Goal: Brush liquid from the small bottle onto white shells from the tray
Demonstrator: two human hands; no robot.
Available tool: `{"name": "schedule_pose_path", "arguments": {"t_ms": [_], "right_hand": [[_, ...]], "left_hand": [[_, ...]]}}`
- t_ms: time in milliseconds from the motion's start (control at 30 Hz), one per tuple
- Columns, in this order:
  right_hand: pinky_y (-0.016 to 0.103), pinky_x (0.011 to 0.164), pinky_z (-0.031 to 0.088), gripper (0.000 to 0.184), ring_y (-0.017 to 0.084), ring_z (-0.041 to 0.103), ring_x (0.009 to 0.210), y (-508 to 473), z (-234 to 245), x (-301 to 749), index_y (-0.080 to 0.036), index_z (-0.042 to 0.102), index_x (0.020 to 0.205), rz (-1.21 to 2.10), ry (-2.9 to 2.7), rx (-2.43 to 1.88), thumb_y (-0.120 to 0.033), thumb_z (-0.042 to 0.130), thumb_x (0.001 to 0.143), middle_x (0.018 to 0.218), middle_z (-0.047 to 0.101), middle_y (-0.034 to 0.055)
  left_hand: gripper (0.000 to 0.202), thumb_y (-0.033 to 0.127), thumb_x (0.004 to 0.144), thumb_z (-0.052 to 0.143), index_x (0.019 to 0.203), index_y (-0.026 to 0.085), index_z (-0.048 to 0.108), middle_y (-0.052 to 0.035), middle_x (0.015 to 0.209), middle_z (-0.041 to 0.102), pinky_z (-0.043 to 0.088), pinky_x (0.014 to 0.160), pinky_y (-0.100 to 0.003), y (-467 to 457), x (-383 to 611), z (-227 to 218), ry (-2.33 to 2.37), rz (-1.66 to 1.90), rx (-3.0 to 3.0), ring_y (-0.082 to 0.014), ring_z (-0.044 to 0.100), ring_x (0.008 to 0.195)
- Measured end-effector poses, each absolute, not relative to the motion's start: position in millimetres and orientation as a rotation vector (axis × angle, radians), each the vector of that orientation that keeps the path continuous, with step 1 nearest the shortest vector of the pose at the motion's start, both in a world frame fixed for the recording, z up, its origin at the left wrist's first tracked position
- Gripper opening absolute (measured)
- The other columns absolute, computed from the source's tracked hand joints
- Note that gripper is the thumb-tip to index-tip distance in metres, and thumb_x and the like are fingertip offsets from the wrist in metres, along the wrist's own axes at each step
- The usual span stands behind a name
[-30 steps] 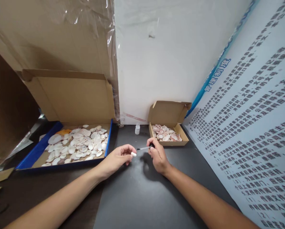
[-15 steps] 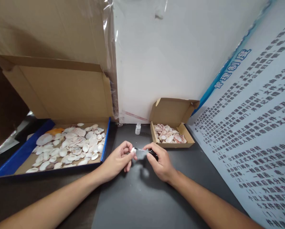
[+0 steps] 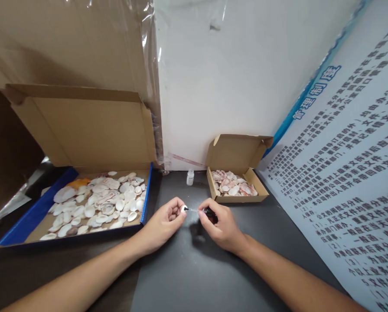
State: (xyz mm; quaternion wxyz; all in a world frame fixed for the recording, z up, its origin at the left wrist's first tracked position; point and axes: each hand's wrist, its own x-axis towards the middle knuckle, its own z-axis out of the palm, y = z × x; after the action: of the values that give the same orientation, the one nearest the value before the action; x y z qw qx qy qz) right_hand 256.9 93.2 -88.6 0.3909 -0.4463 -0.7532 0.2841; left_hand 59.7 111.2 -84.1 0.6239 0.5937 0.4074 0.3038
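My left hand point(image 3: 164, 223) pinches a small white shell point(image 3: 183, 208) between thumb and forefinger, the other fingers curled in. My right hand point(image 3: 224, 225) grips the black cap point(image 3: 210, 213) of a thin applicator brush point(image 3: 193, 210). The brush's pale stem points left, and its dark tip meets or nearly meets the shell; exact contact is too small to tell. Beyond the hands a small clear bottle point(image 3: 190, 177) with a white label stands upright, its top uncovered.
On the left, a blue-edged cardboard box point(image 3: 144, 195), lid raised, holds many pale shells point(image 3: 107, 197). A smaller brown box point(image 3: 260, 190) at the right back holds pinkish shells point(image 3: 234, 184). A grey mat point(image 3: 180, 277) lies beneath my hands. A printed poster point(image 3: 359, 173) covers the right side.
My left fingers have curled in more around the shell. The brush is held more level, still pointing at the shell. The whole view has shifted slightly.
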Motion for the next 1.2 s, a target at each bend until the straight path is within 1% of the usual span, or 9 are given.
{"name": "schedule_pose_path", "arguments": {"t_ms": [133, 267, 467, 600, 767, 867, 1033, 1200], "right_hand": [[0.021, 0.052, 0.035, 0.013, 0.009, 0.044, 0.052, 94.4, -87.8, 256.5, -0.018, 0.057, 0.081, 0.697, -1.929, -1.121, -0.026, 0.052, 0.09, 0.06, 0.049, -0.0035], [0.021, 0.049, 0.032, 0.014, 0.009, 0.042, 0.049, 95.6, -88.4, 257.0, -0.018, 0.056, 0.079, 0.655, -1.851, -1.227, -0.027, 0.052, 0.089, 0.057, 0.047, -0.004], [0.021, 0.049, 0.032, 0.016, 0.009, 0.042, 0.049, 92.9, -87.8, 257.9, -0.019, 0.057, 0.083, 0.712, -1.938, -1.159, -0.03, 0.051, 0.091, 0.058, 0.046, -0.0039], [0.021, 0.051, 0.032, 0.017, 0.01, 0.043, 0.051, 93.1, -86.4, 257.8, -0.019, 0.056, 0.083, 0.66, -1.906, -1.234, -0.03, 0.049, 0.092, 0.058, 0.048, -0.0036], [0.021, 0.052, 0.033, 0.016, 0.01, 0.046, 0.051, 91.9, -86.1, 256.2, -0.019, 0.057, 0.084, 0.672, -1.98, -1.188, -0.03, 0.048, 0.092, 0.059, 0.05, -0.0034], [0.022, 0.051, 0.031, 0.016, 0.01, 0.044, 0.05, 92.6, -86.7, 255.9, -0.019, 0.056, 0.083, 0.633, -1.928, -1.26, -0.03, 0.049, 0.091, 0.058, 0.048, -0.0041], [0.022, 0.052, 0.031, 0.018, 0.01, 0.042, 0.052, 93.2, -87.5, 258.4, -0.019, 0.05, 0.082, 0.719, -1.946, -1.192, -0.033, 0.047, 0.093, 0.06, 0.045, -0.0042], [0.024, 0.058, 0.032, 0.02, 0.012, 0.043, 0.058, 92.3, -86.5, 260.9, -0.02, 0.046, 0.083, 0.725, -1.971, -1.157, -0.034, 0.04, 0.096, 0.065, 0.045, -0.0033]], "left_hand": [[0.029, 0.044, 0.085, 0.053, 0.084, 0.018, 0.041, 0.007, 0.069, 0.035, 0.025, 0.056, -0.018, 110.8, 59.7, -82.1, 0.946, 0.693, 1.406, -0.0047, 0.028, 0.06], [0.03, 0.045, 0.085, 0.052, 0.083, 0.018, 0.041, 0.0068, 0.069, 0.035, 0.025, 0.057, -0.018, 110.7, 59.7, -81.4, 0.957, 0.693, 1.42, -0.005, 0.027, 0.06], [0.03, 0.047, 0.084, 0.053, 0.084, 0.018, 0.041, 0.007, 0.069, 0.035, 0.025, 0.057, -0.019, 111.3, 59.8, -80.9, 0.946, 0.672, 1.424, -0.0051, 0.027, 0.06], [0.031, 0.047, 0.085, 0.052, 0.083, 0.019, 0.041, 0.0072, 0.067, 0.034, 0.024, 0.057, -0.019, 110.9, 59.6, -81.0, 0.957, 0.684, 1.423, -0.0054, 0.027, 0.059], [0.032, 0.048, 0.083, 0.054, 0.084, 0.019, 0.041, 0.0072, 0.068, 0.035, 0.025, 0.057, -0.019, 110.9, 59.8, -80.3, 0.945, 0.68, 1.42, -0.0052, 0.027, 0.059], [0.033, 0.049, 0.083, 0.054, 0.084, 0.018, 0.042, 0.0075, 0.066, 0.034, 0.024, 0.055, -0.019, 111.1, 60.1, -79.6, 0.95, 0.684, 1.419, -0.0048, 0.027, 0.058], [0.034, 0.05, 0.084, 0.054, 0.085, 0.019, 0.041, 0.0092, 0.062, 0.034, 0.021, 0.05, -0.018, 112.1, 59.4, -81.4, 0.905, 0.669, 1.385, -0.0028, 0.026, 0.052], [0.034, 0.052, 0.085, 0.052, 0.088, 0.02, 0.04, 0.0103, 0.059, 0.037, 0.022, 0.044, -0.017, 112.6, 57.8, -84.0, 0.868, 0.618, 1.347, -0.0018, 0.031, 0.044]]}}
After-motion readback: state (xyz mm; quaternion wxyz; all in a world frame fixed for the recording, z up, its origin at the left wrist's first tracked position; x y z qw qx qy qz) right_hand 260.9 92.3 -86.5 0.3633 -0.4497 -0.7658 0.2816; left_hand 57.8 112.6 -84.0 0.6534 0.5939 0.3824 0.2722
